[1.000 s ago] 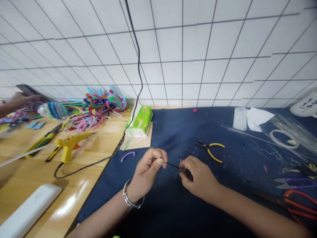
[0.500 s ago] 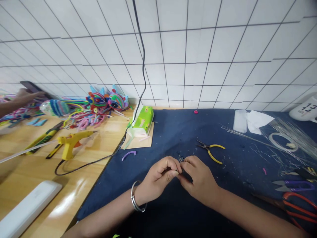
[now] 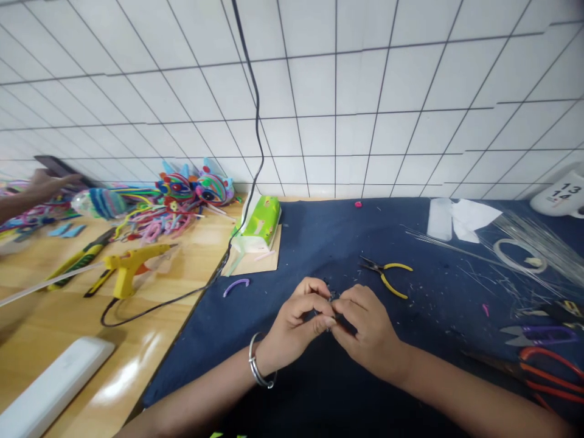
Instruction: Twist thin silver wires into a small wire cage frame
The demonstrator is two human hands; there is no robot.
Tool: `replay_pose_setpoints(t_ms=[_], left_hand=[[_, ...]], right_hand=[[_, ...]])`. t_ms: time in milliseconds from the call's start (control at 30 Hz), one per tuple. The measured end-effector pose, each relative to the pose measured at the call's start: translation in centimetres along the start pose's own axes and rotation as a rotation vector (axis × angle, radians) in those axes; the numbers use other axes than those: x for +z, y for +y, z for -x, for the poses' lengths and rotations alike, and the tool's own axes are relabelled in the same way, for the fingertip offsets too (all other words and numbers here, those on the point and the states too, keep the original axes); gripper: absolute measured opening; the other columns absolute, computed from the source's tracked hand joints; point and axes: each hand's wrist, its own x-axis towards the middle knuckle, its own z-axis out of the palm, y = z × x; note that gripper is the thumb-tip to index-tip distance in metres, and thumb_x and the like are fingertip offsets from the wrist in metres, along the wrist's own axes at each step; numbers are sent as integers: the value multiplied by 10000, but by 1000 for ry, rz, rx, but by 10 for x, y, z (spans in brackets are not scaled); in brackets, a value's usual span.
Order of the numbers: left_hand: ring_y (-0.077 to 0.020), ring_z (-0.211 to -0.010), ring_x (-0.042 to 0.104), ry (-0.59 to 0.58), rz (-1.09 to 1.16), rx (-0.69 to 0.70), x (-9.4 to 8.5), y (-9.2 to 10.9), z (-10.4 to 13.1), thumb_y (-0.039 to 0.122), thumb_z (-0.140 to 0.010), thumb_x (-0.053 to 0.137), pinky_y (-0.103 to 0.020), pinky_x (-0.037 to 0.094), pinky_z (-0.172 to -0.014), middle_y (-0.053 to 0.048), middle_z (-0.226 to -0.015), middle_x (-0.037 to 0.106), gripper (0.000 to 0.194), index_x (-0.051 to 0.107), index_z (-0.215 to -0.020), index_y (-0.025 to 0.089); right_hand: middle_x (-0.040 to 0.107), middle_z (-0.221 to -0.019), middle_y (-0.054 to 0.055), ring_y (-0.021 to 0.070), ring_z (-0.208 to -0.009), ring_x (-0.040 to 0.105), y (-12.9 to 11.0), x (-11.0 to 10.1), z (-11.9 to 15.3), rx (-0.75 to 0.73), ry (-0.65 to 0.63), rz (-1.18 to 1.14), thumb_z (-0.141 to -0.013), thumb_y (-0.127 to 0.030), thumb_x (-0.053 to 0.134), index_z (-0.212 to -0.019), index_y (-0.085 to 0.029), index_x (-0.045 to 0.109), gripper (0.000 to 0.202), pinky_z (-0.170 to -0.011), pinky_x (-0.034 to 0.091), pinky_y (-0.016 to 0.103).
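Observation:
My left hand [image 3: 298, 319], with a silver bangle [image 3: 256, 365] on its wrist, is closed in a pinch over the dark blue cloth [image 3: 319, 243]. Its fingertips meet those of my right hand [image 3: 369, 328], also pinched. Between them shows a bit of a small dark, wiry piece [image 3: 333, 296]; most of it is hidden by the fingers. Just beyond my right hand lie pliers with yellow handles [image 3: 396, 267], jaws pointing left. A curved purple piece [image 3: 236, 286] rests on the cloth left of my left hand.
Left, on the wood, are a yellow glue gun [image 3: 130, 264], cutters [image 3: 82, 258], a white bar [image 3: 57, 389] and colourful crafts [image 3: 214, 188]. A green tissue pack [image 3: 262, 219] stands behind. Right are wires [image 3: 538, 243], purple snips [image 3: 542, 334], red-handled scissors [image 3: 552, 371]. Another person's hand [image 3: 43, 185] touches a dark phone.
The view has shifted slightly. My left hand's fingers have lifted and bent more around the small piece; both hands still meet at the fingertips.

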Motion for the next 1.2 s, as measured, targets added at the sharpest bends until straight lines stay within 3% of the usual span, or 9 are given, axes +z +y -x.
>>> replay_pose_setpoints(t_ms=[200,333,533,867,1033,1200], left_hand=[[-168,-905,503,-37,25,-12,4,-2,3,171,-778,617,-313,424,-815,-59,-925,494,44,646,-810,167],[-148,-819,521,17,-34,-28,4,-2,3,176,-765,632,-294,449,-744,-47,-893,517,176,567,-928,176],[-151,-820,531,58,-338,31,5,-9,0,155,-770,617,-294,431,-753,-38,-836,571,79,548,-807,169],[-142,-791,530,19,-489,121,1,-14,-1,82,-791,531,-303,391,-736,-26,-804,582,104,564,-817,177],[-136,-781,532,42,-439,104,-2,-18,2,29,-772,494,-302,389,-744,-21,-774,571,161,569,-750,170],[-149,-821,540,-1,-424,67,-6,-11,0,51,-759,508,-327,390,-800,-33,-813,577,188,642,-771,181]], right_hand=[[538,-675,14,138,-660,487,2,1,0,65,-3,-168,-789,-148,538,-702,-163,559,90,-652,397,293],[565,-684,-4,115,-641,520,5,-7,-3,313,-78,-324,-839,-192,503,-768,-178,592,115,-625,408,246],[611,-725,-6,122,-666,556,7,-14,-5,547,-178,-447,-851,-262,495,-843,-202,628,146,-603,423,229],[619,-789,15,137,-729,578,3,-12,-7,656,-212,-605,-815,-214,527,-783,-183,583,71,-684,465,265],[624,-972,39,159,-875,596,-1,-16,-8,626,-276,-766,-806,-214,553,-748,-187,555,64,-774,466,286],[609,-1069,59,173,-939,602,-6,-16,-7,571,-282,-695,-795,-201,569,-738,-188,596,64,-834,457,302]])
